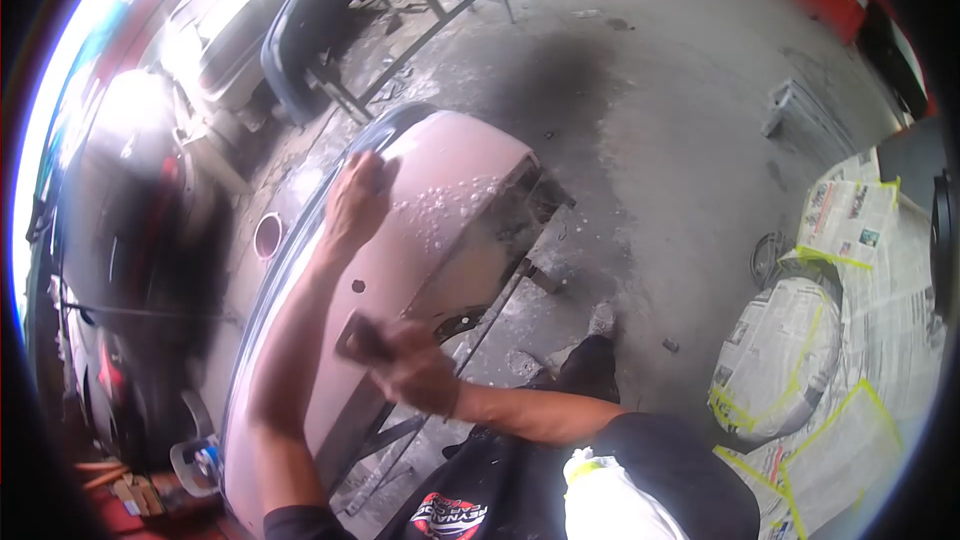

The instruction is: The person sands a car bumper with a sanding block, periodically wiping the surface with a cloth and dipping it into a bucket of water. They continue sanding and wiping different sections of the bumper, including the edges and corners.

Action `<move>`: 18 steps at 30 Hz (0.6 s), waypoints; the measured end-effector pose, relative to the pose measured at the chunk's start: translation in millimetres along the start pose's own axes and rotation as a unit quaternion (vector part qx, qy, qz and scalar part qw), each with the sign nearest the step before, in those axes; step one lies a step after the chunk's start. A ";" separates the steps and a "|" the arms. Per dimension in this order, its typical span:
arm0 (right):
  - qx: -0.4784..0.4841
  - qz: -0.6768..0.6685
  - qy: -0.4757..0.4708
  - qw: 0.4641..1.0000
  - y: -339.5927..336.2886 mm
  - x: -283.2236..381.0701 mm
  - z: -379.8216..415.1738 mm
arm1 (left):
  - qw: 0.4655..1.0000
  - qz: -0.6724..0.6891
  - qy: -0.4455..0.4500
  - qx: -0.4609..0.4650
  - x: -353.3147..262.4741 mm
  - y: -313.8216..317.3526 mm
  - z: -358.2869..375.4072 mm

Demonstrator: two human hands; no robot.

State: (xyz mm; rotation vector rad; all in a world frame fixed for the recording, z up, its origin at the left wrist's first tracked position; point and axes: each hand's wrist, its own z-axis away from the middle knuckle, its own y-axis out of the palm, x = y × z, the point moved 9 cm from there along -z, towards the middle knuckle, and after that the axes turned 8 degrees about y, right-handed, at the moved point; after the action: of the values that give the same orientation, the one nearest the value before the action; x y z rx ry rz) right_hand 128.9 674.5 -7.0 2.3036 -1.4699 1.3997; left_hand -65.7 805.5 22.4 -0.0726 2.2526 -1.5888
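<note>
A car bumper (330, 360) coated in pinkish primer lies on a metal stand in front of me, with wet, bubbly drops across its upper part. My left hand (358, 202) is closed over the bumper's far upper part, next to the drops; a dark patch shows at its fingers, and I cannot tell what they hold. Lower down, my right hand (418, 372) grips a dark, flat sanding block (364, 339) close over the primer. That hand is a little blurred. A round hole (358, 286) in the bumper sits just above the block.
A pink bucket (268, 236) stands left of the bumper, near a dark car (130, 240). Another bumper (290, 50) rests on a stand ahead. On the right is a car part masked with newspaper (780, 355) and yellow-green tape. A grey object (808, 120) lies on the concrete floor.
</note>
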 end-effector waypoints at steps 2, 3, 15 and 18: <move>0.009 0.057 -0.054 0.997 10.8 10.4 6.9 | 0.999 0.006 0.029 0.041 29.7 1.3 25.5; 0.012 0.094 -0.071 0.993 5.3 8.3 3.4 | 0.998 0.018 0.033 0.059 38.7 0.3 42.0; -0.126 0.160 0.345 0.916 -122.6 -331.8 -84.4 | 0.999 0.018 -0.021 0.031 31.6 -2.7 65.4; -0.117 0.141 0.149 0.972 -63.7 -157.5 -29.5 | 0.997 0.014 -0.053 0.056 32.0 0.0 69.0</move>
State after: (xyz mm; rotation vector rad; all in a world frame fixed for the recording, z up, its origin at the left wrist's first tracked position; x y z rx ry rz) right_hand 137.6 831.2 -78.5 1.7132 -1.7985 1.4629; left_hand -72.2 735.3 -6.3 -0.0933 2.0722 -1.6524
